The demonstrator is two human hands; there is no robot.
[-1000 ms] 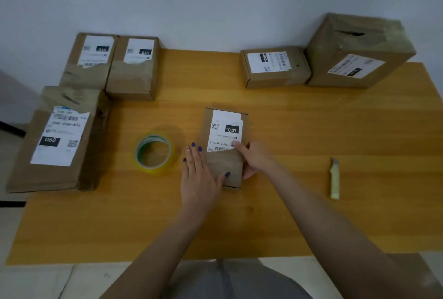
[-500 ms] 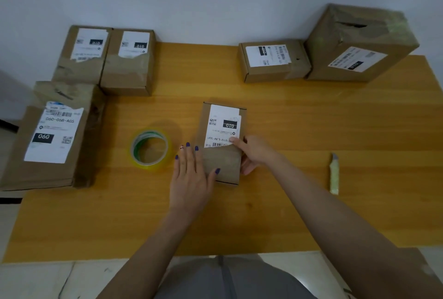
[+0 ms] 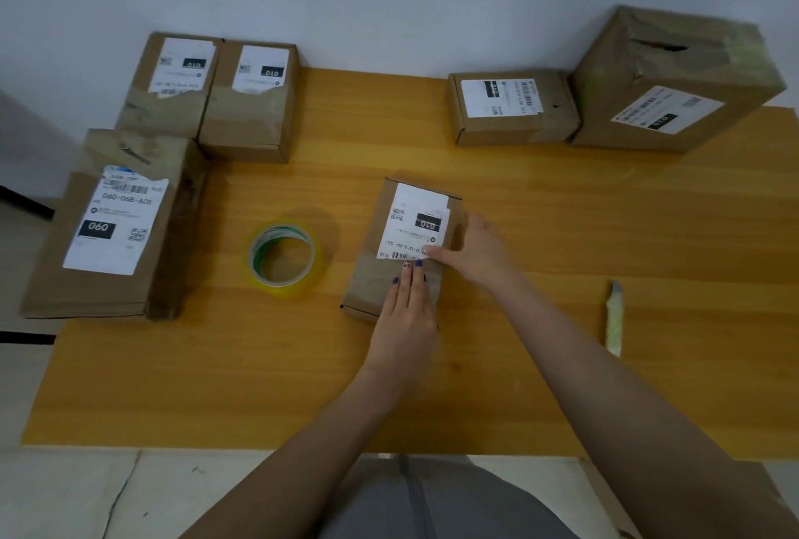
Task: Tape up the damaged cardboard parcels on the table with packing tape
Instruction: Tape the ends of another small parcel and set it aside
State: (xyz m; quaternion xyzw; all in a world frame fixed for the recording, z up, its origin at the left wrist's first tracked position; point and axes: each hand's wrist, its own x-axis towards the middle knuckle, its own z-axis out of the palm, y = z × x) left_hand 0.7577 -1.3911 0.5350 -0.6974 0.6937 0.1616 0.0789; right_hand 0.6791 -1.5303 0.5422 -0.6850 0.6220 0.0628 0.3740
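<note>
Wooden table (image 3: 562,387), yellow-orange, fills most of my feed and carries everything else. Largest on it is a tall cardboard box (image 3: 674,80) at the far right against the wall, its top torn open in a slit. At the left edge lies a big flat parcel (image 3: 52,279) with a white "060" label. Behind that one, two smaller "010" parcels (image 3: 168,115) (image 3: 255,128) sit touching side by side against the wall. A low flat parcel (image 3: 557,115) stands just left of the tall box.

In the middle of the table, right in front of me, is the parcel being worked on (image 3: 372,283), lying flat with its "010" label facing up. My left hand (image 3: 408,314) is laid flat on its near half, fingers straight and pressing down. My right hand (image 3: 475,253) rests against its right side, fingers stretched out rather than clasped, one fingertip on the label's near corner.

A roll of clear packing tape (image 3: 315,266) lies flat just left of this parcel. A pale utility knife (image 3: 615,318) lies well to the right, apart from both hands.
</note>
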